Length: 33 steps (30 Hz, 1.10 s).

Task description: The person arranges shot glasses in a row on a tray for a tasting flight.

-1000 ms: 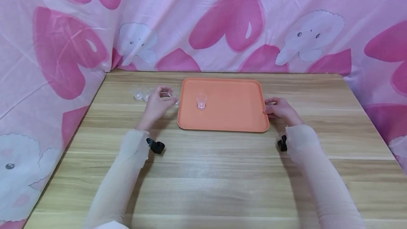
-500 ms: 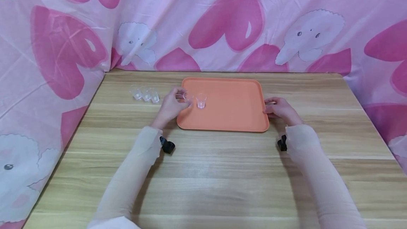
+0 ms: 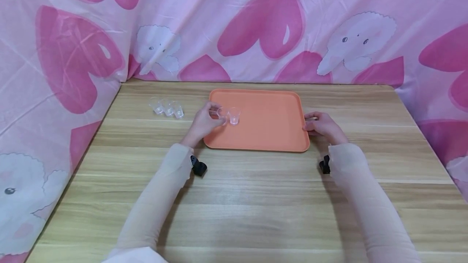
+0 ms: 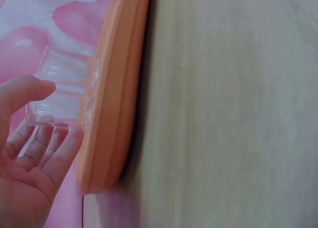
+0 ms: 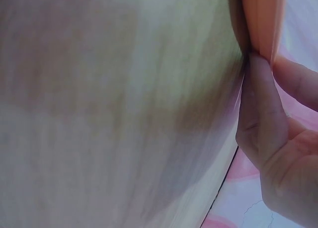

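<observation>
My left hand (image 3: 205, 120) is over the left part of the orange tray (image 3: 270, 133), pinching a small clear cup (image 4: 57, 109) between thumb and fingers. Right beside it on the tray stands a second clear cup (image 3: 234, 117), upright; in the left wrist view the two cups are side by side with their bases at the tray surface. At the tray's right edge, my right hand (image 3: 321, 125) grips the rim. The right wrist view shows its thumb and fingers on either side of the tray edge (image 5: 266, 24).
Several clear cups (image 3: 169, 109) stand close together in a row on the wooden table (image 3: 234, 198), left of the tray. A pink heart-patterned cloth (image 3: 256, 23) hangs behind and along the table's sides.
My left hand has moved right from the row of cups onto the tray, carrying a cup. The cup standing on the tray has shifted slightly right. My right hand stays put.
</observation>
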{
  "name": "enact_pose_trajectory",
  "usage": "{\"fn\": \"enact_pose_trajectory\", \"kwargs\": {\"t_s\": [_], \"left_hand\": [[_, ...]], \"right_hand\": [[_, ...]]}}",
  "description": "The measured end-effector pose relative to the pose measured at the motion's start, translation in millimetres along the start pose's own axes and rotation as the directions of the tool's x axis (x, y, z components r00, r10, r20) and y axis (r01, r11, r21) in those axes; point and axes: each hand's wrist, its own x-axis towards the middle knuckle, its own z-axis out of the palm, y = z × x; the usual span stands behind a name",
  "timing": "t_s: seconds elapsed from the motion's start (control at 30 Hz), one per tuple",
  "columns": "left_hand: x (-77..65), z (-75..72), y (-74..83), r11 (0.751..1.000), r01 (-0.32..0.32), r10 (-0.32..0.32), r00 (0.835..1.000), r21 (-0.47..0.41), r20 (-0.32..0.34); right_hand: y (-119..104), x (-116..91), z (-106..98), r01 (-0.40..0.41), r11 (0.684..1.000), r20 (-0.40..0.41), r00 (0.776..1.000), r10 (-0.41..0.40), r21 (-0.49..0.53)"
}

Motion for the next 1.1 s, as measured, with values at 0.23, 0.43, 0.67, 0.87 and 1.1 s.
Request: {"fn": "enact_pose_trajectory", "kwargs": {"t_s": [0.23,0.43,0.67,0.87,1.1], "left_hand": [[3.7,4.9,0.7,1.000,0.018,-0.018,1.000,-0.022,0.006],[5.8,8.7,2.9,0.999,0.025,-0.025,1.000,-0.045,0.018],[7.8,14.7,5.6,0.999,0.015,-0.014,0.999,-0.043,0.029],[10.5,23.1,9.5,0.998,-0.016,0.018,1.000,-0.053,0.024],[13.1,30.7,14.2,1.000,0.008,-0.007,0.999,-0.024,0.035]], "right_hand": [[1.2,0.0,0.8,0.005,1.000,-0.007,1.000,-0.005,0.002],[3.1,0.7,0.0,0.019,1.000,-0.003,1.000,-0.019,0.002],[2.1,1.3,0.8,0.021,1.000,-0.008,1.000,-0.020,0.014],[0.9,-0.3,-0.6,-0.004,1.000,0.005,1.000,0.004,0.013],[1.1,0.5,0.4,0.004,0.999,0.003,1.000,-0.004,0.032]]}}
